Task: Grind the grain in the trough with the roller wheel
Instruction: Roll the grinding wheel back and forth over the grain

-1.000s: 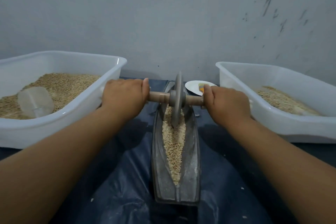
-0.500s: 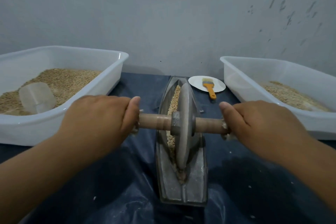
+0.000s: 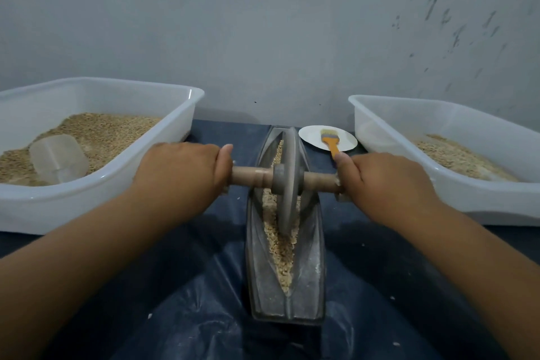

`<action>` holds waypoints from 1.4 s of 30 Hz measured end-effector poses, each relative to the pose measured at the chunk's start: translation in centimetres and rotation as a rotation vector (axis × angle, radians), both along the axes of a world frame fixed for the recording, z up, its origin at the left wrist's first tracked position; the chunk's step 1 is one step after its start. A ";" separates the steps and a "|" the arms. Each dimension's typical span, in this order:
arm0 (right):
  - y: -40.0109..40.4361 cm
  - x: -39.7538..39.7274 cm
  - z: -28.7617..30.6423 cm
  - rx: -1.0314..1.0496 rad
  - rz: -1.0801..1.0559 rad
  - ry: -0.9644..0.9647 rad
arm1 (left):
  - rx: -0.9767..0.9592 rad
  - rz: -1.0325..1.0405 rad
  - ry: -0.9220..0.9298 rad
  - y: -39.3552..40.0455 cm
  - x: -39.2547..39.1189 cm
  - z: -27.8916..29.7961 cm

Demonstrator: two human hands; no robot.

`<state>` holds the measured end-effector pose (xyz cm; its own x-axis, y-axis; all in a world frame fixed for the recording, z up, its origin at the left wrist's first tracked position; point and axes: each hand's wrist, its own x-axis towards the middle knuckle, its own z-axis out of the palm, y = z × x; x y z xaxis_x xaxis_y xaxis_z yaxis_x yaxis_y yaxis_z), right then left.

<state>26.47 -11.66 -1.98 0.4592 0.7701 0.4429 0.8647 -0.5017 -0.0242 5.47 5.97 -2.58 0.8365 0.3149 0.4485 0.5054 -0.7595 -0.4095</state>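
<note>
Two bare forearms and hands [image 3: 388, 181] (no sleeves, rings, gloves)

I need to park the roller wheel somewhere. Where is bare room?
Bare blue sheet lies beside the trough, in front of the left tub and the right tub. Behind, the plate with its brush crowds the gap.

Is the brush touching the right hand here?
Cannot tell. In the head view the brush lies on the plate, and its handle end meets the right hand's thumb only in outline; any gap in depth is hidden.
</note>
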 end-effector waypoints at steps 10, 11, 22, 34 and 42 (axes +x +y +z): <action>-1.2 -1.7 0.3 0.049 -0.025 -0.043 | -0.073 -0.053 -0.213 -1.2 -1.1 -0.2; -0.3 -1.1 -0.1 0.071 -0.043 -0.055 | -0.029 0.048 -0.136 -0.6 -0.2 -0.4; -1.2 -0.7 1.9 -0.195 -0.034 0.345 | -0.139 -0.043 -0.106 0.1 -0.6 0.7; 1.1 -1.3 0.5 0.063 -0.094 0.027 | -0.298 0.113 -0.143 -0.5 1.4 0.5; -3.3 -3.1 4.1 -0.327 0.016 0.509 | -0.509 0.036 -0.175 -1.1 -2.2 1.8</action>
<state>23.40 -14.99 2.10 0.5388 0.8375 -0.0906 0.7921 -0.5403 -0.2839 3.24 4.92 -0.83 0.7477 0.5556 0.3637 0.5623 -0.8211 0.0983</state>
